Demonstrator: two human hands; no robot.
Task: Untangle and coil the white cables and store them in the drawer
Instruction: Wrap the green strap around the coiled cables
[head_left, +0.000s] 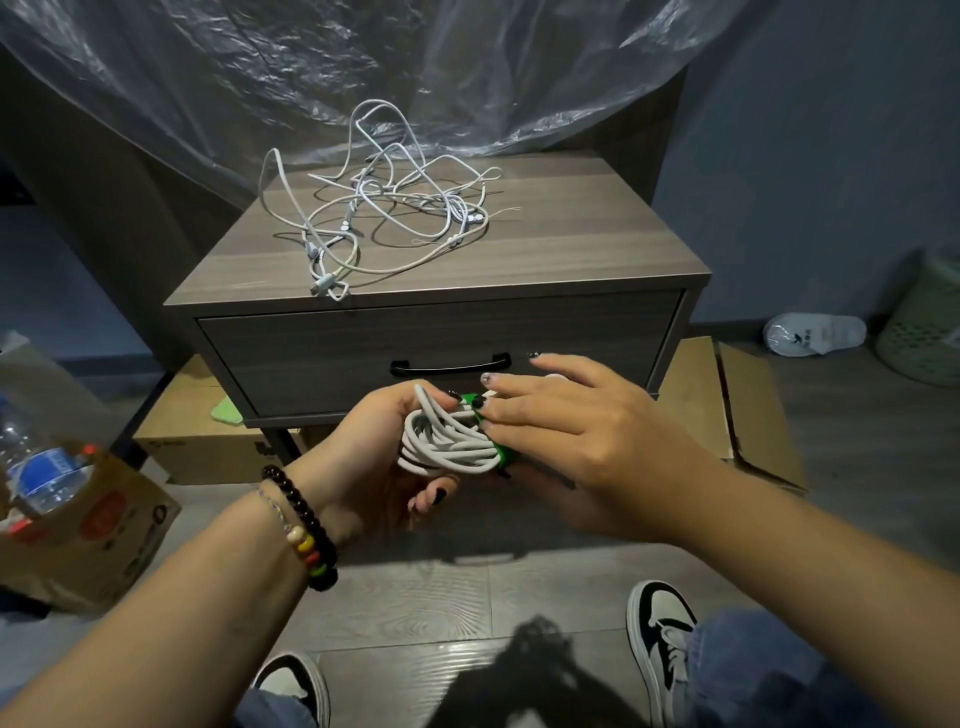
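Holding coiled cable (449, 441), hands (384, 457) before shut drawer (322, 358).

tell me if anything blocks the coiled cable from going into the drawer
Yes: the grey wooden drawer is closed, its front panel and black handle facing the coiled white cable with green tie, held in the left hand. Nothing else visibly stands between them.

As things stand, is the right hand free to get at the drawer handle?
Probably not yet: the right hand is busy at the green tie on the coil. The handle itself is unobstructed.
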